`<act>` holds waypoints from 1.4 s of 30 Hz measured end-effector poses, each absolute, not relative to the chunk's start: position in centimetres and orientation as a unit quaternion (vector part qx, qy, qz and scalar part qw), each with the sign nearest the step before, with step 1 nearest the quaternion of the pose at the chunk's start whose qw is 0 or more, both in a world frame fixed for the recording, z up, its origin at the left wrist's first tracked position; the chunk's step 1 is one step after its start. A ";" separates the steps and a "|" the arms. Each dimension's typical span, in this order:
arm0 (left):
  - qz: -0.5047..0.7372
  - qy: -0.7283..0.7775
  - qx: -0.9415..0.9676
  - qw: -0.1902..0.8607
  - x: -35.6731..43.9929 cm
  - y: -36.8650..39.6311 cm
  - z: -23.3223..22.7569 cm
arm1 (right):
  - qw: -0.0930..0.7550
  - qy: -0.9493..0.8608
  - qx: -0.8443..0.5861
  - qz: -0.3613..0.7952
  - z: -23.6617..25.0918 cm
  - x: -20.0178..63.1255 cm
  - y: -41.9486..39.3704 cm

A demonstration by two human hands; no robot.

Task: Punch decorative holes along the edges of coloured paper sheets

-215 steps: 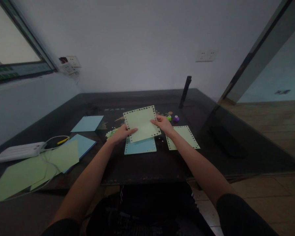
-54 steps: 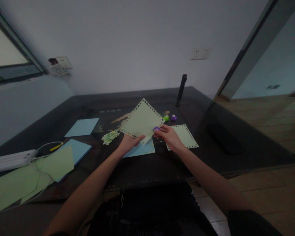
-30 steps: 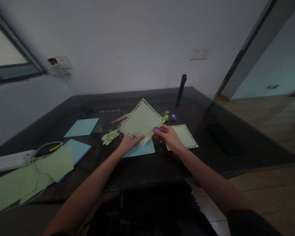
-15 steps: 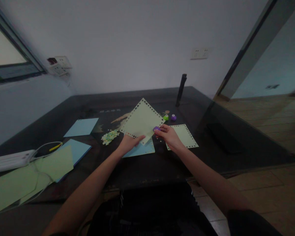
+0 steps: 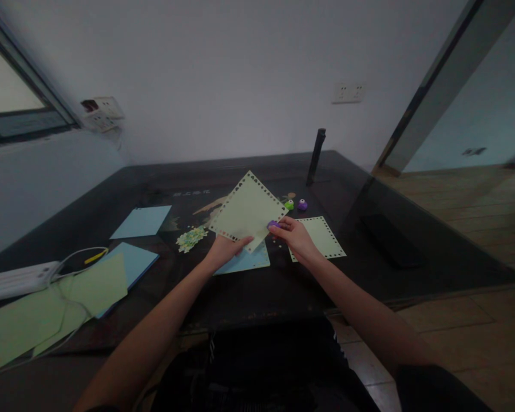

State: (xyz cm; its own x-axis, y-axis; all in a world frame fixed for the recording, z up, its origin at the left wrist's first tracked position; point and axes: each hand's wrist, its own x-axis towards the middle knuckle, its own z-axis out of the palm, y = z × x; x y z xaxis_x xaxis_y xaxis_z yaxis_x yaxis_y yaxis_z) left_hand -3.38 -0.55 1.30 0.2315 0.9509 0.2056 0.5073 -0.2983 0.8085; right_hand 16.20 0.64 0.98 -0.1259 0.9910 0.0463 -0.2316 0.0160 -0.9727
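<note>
A pale green sheet of paper (image 5: pixel 249 209) is held up cornerwise, with punched holes along several of its edges. My left hand (image 5: pixel 228 250) grips its lower left edge, the thumb lying on top. My right hand (image 5: pixel 295 236) is closed on a small purple craft punch (image 5: pixel 273 224), which sits at the sheet's lower right edge. Under the raised sheet lies a light blue sheet (image 5: pixel 246 262), partly hidden. Beside my right hand, another pale green sheet (image 5: pixel 324 237) with punched edges rests on the table. Small punched-out bits lie just below the purple punch.
Beyond my right hand stand a green punch (image 5: pixel 289 205) and another purple punch (image 5: pixel 302 205). A pile of paper bits (image 5: pixel 191 238) lies left of the sheets. Blue paper (image 5: pixel 141 222), green paper (image 5: pixel 23 323) and a white power strip (image 5: pixel 19 281) with cable occupy the left side.
Both hands, the raised sheet and the purple punch stay almost in place. The view has shifted very slightly.
</note>
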 end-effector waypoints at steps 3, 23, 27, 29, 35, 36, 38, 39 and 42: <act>0.358 0.505 0.725 0.302 -3.4 -0.6 1.3 | 0.532 -0.480 -0.396 0.575 1.0 16.2 0.7; 0.361 0.502 0.726 0.302 -3.1 -0.9 1.7 | 0.535 -0.488 -0.401 0.561 0.9 16.1 0.7; 0.357 0.499 0.732 0.296 -3.2 -0.8 1.6 | 0.540 -0.478 -0.394 0.570 1.0 16.1 0.6; 0.356 0.500 0.731 0.298 -3.2 -0.8 1.5 | 0.539 -0.475 -0.394 0.573 1.1 16.1 0.5; 0.354 0.505 0.727 0.303 -3.2 -0.8 1.5 | 0.537 -0.477 -0.393 0.574 1.0 16.2 0.5; 0.353 0.506 0.726 0.304 -3.2 -0.8 1.5 | 0.537 -0.477 -0.392 0.575 1.0 16.2 0.6; 0.353 0.510 0.725 0.301 -3.1 -0.9 1.5 | 0.540 -0.475 -0.390 0.574 1.0 16.1 0.6; 0.353 0.510 0.725 0.299 -3.1 -0.9 1.4 | 0.542 -0.475 -0.389 0.574 1.0 16.1 0.6; 0.354 0.512 0.724 0.297 -3.1 -0.8 1.3 | 0.547 -0.471 -0.387 0.574 0.9 16.1 0.6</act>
